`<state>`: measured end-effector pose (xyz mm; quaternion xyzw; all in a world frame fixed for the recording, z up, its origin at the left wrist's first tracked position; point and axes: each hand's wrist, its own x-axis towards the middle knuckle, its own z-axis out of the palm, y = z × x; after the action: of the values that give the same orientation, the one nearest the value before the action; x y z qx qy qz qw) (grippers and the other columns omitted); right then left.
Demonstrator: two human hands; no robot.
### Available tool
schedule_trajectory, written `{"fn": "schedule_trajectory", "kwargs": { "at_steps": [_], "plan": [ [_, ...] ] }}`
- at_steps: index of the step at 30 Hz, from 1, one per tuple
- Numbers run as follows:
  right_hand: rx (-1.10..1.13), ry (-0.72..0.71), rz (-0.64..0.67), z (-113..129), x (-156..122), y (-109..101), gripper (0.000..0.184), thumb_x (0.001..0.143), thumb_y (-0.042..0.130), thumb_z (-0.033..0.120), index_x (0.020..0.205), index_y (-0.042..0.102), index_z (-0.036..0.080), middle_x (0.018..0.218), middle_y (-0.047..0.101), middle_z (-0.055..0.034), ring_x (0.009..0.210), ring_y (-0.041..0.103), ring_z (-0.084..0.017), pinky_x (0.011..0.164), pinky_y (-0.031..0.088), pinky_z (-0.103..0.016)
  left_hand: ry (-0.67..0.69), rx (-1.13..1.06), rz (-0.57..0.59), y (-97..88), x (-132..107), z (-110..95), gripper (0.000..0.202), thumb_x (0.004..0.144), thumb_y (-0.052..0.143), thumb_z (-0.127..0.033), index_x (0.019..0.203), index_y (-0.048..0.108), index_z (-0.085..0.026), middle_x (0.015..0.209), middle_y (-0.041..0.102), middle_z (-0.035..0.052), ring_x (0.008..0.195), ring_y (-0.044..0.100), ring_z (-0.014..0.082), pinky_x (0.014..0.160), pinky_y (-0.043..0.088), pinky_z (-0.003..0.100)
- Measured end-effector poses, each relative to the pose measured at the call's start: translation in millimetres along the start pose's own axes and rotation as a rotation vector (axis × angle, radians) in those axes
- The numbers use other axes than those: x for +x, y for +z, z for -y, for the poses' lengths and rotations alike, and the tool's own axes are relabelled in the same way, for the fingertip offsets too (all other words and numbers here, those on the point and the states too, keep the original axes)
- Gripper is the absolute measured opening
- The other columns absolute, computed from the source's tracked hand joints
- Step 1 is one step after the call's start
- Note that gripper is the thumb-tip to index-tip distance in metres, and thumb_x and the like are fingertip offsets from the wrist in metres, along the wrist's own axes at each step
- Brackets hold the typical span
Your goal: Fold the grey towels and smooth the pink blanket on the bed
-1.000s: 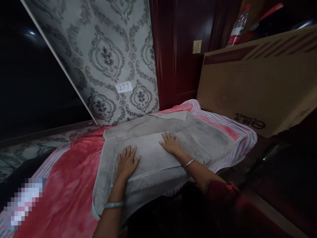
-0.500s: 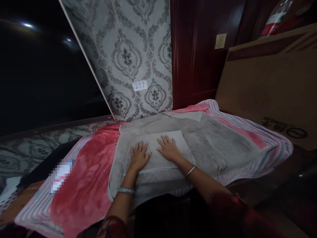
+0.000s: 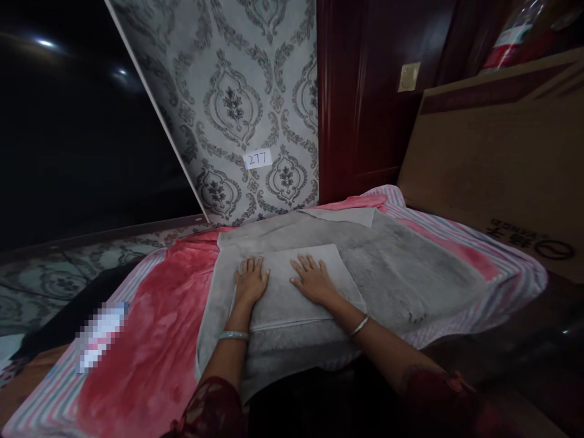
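Note:
A light grey folded cloth [image 3: 283,298] lies flat in the middle, on top of a larger grey fleecy cloth [image 3: 383,261]. My left hand [image 3: 250,284] rests palm down on the folded cloth's left side, fingers apart. On its right part lies my right hand [image 3: 314,281], also flat with fingers spread. Neither hand grips anything. Under the grey cloths is a red and pink blanket [image 3: 141,340] with a striped edge [image 3: 506,277].
A dark screen [image 3: 91,134] stands at the left. Patterned wallpaper with a paper label [image 3: 258,159] marked 277 is behind. At the right are a dark red door [image 3: 360,121], a cardboard box [image 3: 493,152] and a bottle [image 3: 511,39]. A blurred item [image 3: 101,337] lies at the left.
My left hand has slid slightly left on the folded cloth, its fingers nearer together. My right hand has shifted a little to the right. The view has moved slightly.

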<state>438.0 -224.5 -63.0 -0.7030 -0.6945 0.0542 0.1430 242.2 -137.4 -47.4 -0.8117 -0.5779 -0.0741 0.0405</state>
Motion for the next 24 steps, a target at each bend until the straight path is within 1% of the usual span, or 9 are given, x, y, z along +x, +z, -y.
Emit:
{"fn": "schedule_trajectory", "kwargs": {
  "at_steps": [3, 6, 9, 12, 14, 17, 19, 21, 24],
  "plan": [
    [0.004, 0.031, -0.010, 12.1, 8.3, -4.3, 0.058, 0.101, 0.034, 0.040, 0.157, 0.033, 0.024, 0.166, 0.021, -0.0098, 0.152, 0.015, -0.033, 0.116, 0.015, -0.064, 0.005, -0.025, -0.016, 5.5, -0.8, 1.9, 0.060, 0.099, 0.030, -0.047, 0.154, 0.037, -0.022, 0.162, 0.033, 0.0129, 0.151, 0.025, 0.0316, 0.116, 0.031, 0.061],
    [0.030, -0.067, -0.042, 34.7, 23.8, -8.4, 0.057, 0.099, 0.032, 0.029, 0.155, 0.036, 0.022, 0.164, 0.026, -0.0110, 0.151, 0.020, -0.031, 0.116, 0.019, -0.062, 0.010, -0.036, -0.028, 4.4, -1.0, 2.7, 0.059, 0.099, 0.031, -0.045, 0.154, 0.037, -0.024, 0.162, 0.033, 0.0122, 0.150, 0.025, 0.0311, 0.114, 0.033, 0.061],
    [0.062, -0.202, -0.039, 54.8, 40.0, -7.4, 0.056, 0.099, 0.032, 0.028, 0.154, 0.037, 0.021, 0.164, 0.027, -0.0104, 0.151, 0.021, -0.030, 0.116, 0.019, -0.062, 0.009, -0.036, -0.014, 2.2, -0.5, 3.0, 0.058, 0.100, 0.028, -0.044, 0.154, 0.036, -0.026, 0.163, 0.031, 0.0120, 0.151, 0.024, 0.0313, 0.112, 0.035, 0.061],
    [0.073, -0.221, -0.018, 58.2, 49.7, -1.6, 0.056, 0.099, 0.035, 0.031, 0.154, 0.037, 0.020, 0.163, 0.030, -0.0097, 0.150, 0.024, -0.031, 0.118, 0.018, -0.060, 0.006, -0.031, 0.015, 1.4, 0.9, 3.1, 0.057, 0.100, 0.027, -0.043, 0.155, 0.035, -0.027, 0.164, 0.028, 0.0115, 0.151, 0.023, 0.0316, 0.111, 0.036, 0.062],
    [0.075, -0.182, -0.018, 49.0, 51.4, 1.6, 0.059, 0.100, 0.036, 0.040, 0.155, 0.036, 0.019, 0.163, 0.030, -0.0100, 0.149, 0.025, -0.031, 0.119, 0.017, -0.058, 0.004, -0.028, 0.022, 2.2, 2.6, 3.3, 0.057, 0.100, 0.027, -0.042, 0.155, 0.035, -0.028, 0.164, 0.028, 0.0106, 0.151, 0.023, 0.0315, 0.111, 0.036, 0.062],
    [0.063, -0.070, -0.029, 20.9, 47.3, 0.6, 0.066, 0.100, 0.033, 0.052, 0.155, 0.036, 0.016, 0.163, 0.028, -0.0137, 0.150, 0.022, -0.032, 0.119, 0.014, -0.057, -0.004, -0.036, 0.004, 4.6, 5.9, 4.3, 0.057, 0.100, 0.027, -0.044, 0.154, 0.035, -0.031, 0.164, 0.030, 0.0086, 0.151, 0.023, 0.0305, 0.111, 0.036, 0.062],
    [0.037, 0.038, -0.027, -2.8, 40.6, -4.2, 0.066, 0.101, 0.031, 0.054, 0.155, 0.035, 0.017, 0.164, 0.027, -0.0135, 0.151, 0.019, -0.031, 0.120, 0.012, -0.057, -0.008, -0.049, -0.010, 6.1, 7.9, 5.1, 0.057, 0.099, 0.026, -0.045, 0.154, 0.035, -0.033, 0.164, 0.029, 0.0072, 0.151, 0.024, 0.0299, 0.111, 0.036, 0.061],
    [0.008, 0.137, -0.022, -26.1, 31.1, -10.3, 0.065, 0.101, 0.031, 0.054, 0.156, 0.034, 0.021, 0.165, 0.024, -0.0103, 0.152, 0.015, -0.029, 0.120, 0.011, -0.057, -0.011, -0.059, -0.012, 6.7, 9.4, 5.7, 0.057, 0.099, 0.027, -0.046, 0.154, 0.035, -0.034, 0.165, 0.028, 0.0064, 0.151, 0.024, 0.0297, 0.111, 0.036, 0.060],
    [-0.016, 0.239, -0.017, -54.3, 13.0, -18.0, 0.065, 0.101, 0.029, 0.053, 0.158, 0.028, 0.023, 0.167, 0.018, -0.0072, 0.153, 0.011, -0.028, 0.119, 0.014, -0.058, -0.011, -0.068, -0.006, 5.9, 9.6, 5.4, 0.057, 0.099, 0.027, -0.046, 0.154, 0.035, -0.033, 0.165, 0.028, 0.0064, 0.151, 0.023, 0.0294, 0.112, 0.035, 0.059]
  ]
}}
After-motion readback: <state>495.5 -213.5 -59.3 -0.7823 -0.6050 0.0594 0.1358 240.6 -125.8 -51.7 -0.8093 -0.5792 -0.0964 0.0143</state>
